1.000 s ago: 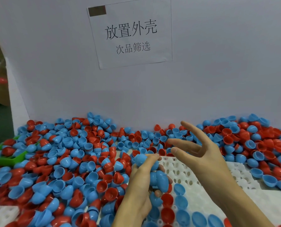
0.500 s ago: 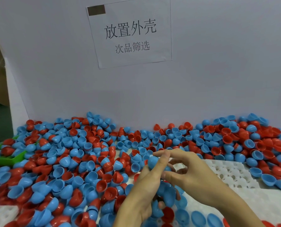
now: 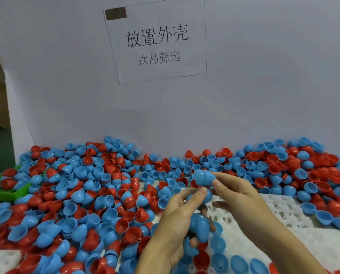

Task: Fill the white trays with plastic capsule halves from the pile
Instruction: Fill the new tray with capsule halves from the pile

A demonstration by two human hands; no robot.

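Observation:
A big pile of red and blue capsule halves [image 3: 90,194] covers the table. My right hand [image 3: 236,194] pinches a blue capsule half [image 3: 203,177] between thumb and fingers, lifted above the white tray [image 3: 280,214]. My left hand [image 3: 177,222] is curled round a stack of blue capsule halves [image 3: 201,226], thumb on the top one. Blue and red halves sit in tray holes along the bottom row [image 3: 240,263].
A white backboard with a paper sign [image 3: 157,38] stands behind the pile. A green tray [image 3: 8,192] lies at the left under capsules. Another white tray's corner [image 3: 2,258] shows at bottom left.
My right hand came in from open above the tray, met the left hand, and now has pulled one blue half up off the stack.

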